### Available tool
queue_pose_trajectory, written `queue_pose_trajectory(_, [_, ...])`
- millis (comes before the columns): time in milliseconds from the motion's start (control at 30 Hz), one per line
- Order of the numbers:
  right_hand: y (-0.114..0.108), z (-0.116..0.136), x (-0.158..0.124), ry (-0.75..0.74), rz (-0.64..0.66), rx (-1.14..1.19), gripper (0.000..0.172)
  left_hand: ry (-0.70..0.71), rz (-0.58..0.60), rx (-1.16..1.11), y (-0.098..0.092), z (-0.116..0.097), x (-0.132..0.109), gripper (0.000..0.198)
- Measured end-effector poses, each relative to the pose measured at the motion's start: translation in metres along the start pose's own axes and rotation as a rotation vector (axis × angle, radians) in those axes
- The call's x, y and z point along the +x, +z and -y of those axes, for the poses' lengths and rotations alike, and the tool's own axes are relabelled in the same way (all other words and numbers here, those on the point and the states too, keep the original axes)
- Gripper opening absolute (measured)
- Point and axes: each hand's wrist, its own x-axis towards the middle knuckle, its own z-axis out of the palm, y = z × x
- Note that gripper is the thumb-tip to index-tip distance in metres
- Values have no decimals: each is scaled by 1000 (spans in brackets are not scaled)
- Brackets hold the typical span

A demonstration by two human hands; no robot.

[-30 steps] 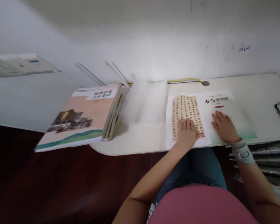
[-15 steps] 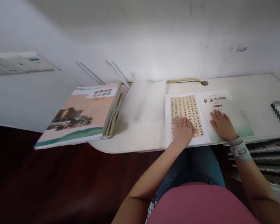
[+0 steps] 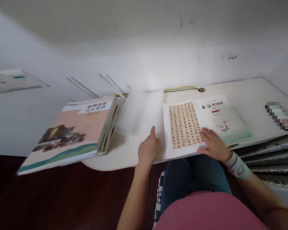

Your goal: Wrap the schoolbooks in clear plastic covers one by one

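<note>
An open calligraphy book (image 3: 206,118) lies on the white desk (image 3: 252,92). Its left page (image 3: 182,127) carries tan columns of characters; its right page is a title page with a green band. My right hand (image 3: 212,143) rests flat near the book's spine at the lower edge, fingers spread. To the left of the book, my left hand (image 3: 148,148) sits on the desk with fingers together, beside a blurred white sheet (image 3: 140,110). What the left fingers touch is unclear.
A stack of textbooks (image 3: 72,131) with a pink cover overhangs the desk's left end. A yellow cable (image 3: 182,87) runs along the wall to a desk hole. A pixelated object (image 3: 280,115) lies at the far right. Silvery packets (image 3: 268,153) are stacked under the desk.
My left hand has left the book's left page and moved left onto the desk by the white sheet. My right hand slid left toward the spine. The view shifted slightly.
</note>
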Motion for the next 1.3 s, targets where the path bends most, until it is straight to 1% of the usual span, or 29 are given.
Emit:
queue_pose_trajectory(33, [4,9,-2,9,3,-17,73,8,10,-154,-4,7,1,60])
queue_pose_trajectory(67, [8,16,-4,22,1,-22,81,44,-5,-335,-10,10,2,59])
queue_pose_trajectory(100, [11,21,-5,37,-6,-14,85,96,-46,-528,-16,10,1,57])
queue_pose_trajectory(133, [13,22,-6,42,-15,13,86,155,-99,-713,-23,6,-2,55])
queue_pose_trajectory(200, [14,20,-7,21,-39,117,78,261,-195,-1004,-40,-12,-11,49])
queue_pose_trajectory(233, [13,17,-8,-3,-53,192,72,313,-223,-1095,-49,-24,-17,46])
queue_pose_trajectory(300, [8,10,-13,-29,-82,382,59,430,-245,-1196,-64,-52,-28,45])
queue_pose_trajectory(333, [5,7,-16,-9,-93,490,53,497,-239,-1214,-68,-66,-32,46])
queue_pose_trajectory(367, [1,5,-20,46,-103,599,47,567,-223,-1213,-70,-79,-34,48])
queue_pose_trajectory(433, [-8,-1,-27,251,-117,800,36,710,-173,-1159,-66,-99,-30,54])
queue_pose_trajectory(467, [-13,-5,-31,376,-130,889,32,776,-147,-1102,-59,-107,-25,57])
queue_pose_trajectory(533, [-21,-16,-36,598,-185,1051,31,873,-112,-921,-38,-116,-9,65])
queue_pose_trajectory(600, [-28,-29,-39,733,-254,1191,35,899,-117,-642,-11,-119,9,72])
queue_pose_trajectory(667, [-32,-43,-41,814,-295,1278,42,864,-143,-322,17,-118,27,77])
queue_pose_trajectory(733, [-33,-57,-43,869,-309,1283,53,810,-148,-51,41,-115,43,78])
queue_pose_trajectory(800, [-31,-70,-43,883,-336,1212,66,763,-108,143,58,-111,57,76])
queue_pose_trajectory(867, [-29,-83,-40,854,-340,1120,73,721,-28,254,66,-106,70,74])
queue_pose_trajectory(933, [-30,-98,-33,822,-299,1042,73,670,13,289,64,-101,82,71])
queue_pose_trajectory(967, [-31,-105,-28,819,-268,995,70,620,-1,281,60,-99,87,68])
queue_pose_trajectory(1033, [-34,-121,-14,839,-218,880,61,463,-54,238,49,-93,99,60])
queue_pose_trajectory(1067, [-36,-129,-6,857,-198,815,55,370,-59,215,43,-91,105,56])
queue_pose_trajectory(1133, [-37,-145,12,878,-171,747,44,222,-10,186,33,-88,119,49])
queue_pose_trajectory(1200, [-37,-157,31,880,-148,699,35,166,54,176,29,-88,134,46])
queue_pose_trajectory(1300, [-33,-167,55,855,-123,578,33,146,89,154,30,-91,156,44])
